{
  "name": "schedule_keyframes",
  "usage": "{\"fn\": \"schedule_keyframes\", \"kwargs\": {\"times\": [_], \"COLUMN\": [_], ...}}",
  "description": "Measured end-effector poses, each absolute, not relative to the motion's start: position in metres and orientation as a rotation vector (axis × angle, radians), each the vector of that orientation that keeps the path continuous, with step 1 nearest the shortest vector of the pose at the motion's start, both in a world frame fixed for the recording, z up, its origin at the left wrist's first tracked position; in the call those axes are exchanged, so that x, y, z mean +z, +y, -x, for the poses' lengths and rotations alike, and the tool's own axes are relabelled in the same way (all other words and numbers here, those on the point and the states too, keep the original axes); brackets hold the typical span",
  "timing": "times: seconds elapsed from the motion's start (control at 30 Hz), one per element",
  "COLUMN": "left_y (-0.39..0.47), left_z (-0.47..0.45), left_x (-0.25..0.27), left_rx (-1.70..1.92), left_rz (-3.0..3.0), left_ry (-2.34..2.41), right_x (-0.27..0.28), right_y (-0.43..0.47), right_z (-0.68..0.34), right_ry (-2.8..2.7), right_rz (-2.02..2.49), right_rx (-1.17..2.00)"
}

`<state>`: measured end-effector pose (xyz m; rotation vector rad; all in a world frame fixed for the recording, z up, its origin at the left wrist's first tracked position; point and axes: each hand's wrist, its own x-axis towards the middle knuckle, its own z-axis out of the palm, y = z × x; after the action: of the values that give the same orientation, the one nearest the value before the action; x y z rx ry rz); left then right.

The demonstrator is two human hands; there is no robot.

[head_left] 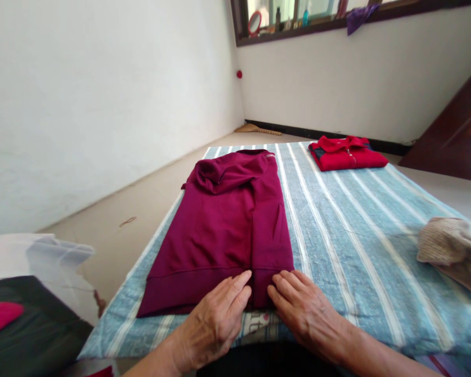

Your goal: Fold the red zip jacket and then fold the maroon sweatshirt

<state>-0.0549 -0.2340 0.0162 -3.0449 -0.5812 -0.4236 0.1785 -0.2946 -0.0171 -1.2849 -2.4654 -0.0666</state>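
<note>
A dark magenta garment (215, 230) lies on the striped bed cover, its right side folded inward in a long strip. The far end is bunched, with a bit of pale label at the top right. My left hand (220, 314) rests on the near hem band beside the folded edge, fingers stretched out over the fabric. Across the strip, my right hand (308, 311) lies on the hem's right corner, fingers extended and pressing down. Neither hand visibly grips the cloth; the undersides of both are hidden.
The blue-and-white striped cover (361, 235) spreads beneath. A folded red garment (349, 154) sits at the far right, and a beige knit item (451, 243) at the right edge. White plastic (58, 256) and dark fabric (31, 319) lie at lower left. A wall (102, 94) stands left.
</note>
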Motion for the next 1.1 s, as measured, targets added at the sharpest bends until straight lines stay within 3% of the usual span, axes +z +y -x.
{"fn": "schedule_keyframes", "kwargs": {"times": [0.87, 1.1], "left_y": [-0.232, -0.241], "left_z": [0.046, 0.040], "left_x": [0.015, -0.004], "left_rx": [-0.462, -0.650], "left_rz": [2.892, 2.712], "left_ry": [-0.603, -0.654], "right_x": [-0.017, -0.019], "right_y": [-0.295, -0.288], "right_z": [-0.164, -0.163], "right_ry": [-2.486, -2.391], "right_rz": [1.219, 1.139], "right_rx": [-0.448, -0.521]}}
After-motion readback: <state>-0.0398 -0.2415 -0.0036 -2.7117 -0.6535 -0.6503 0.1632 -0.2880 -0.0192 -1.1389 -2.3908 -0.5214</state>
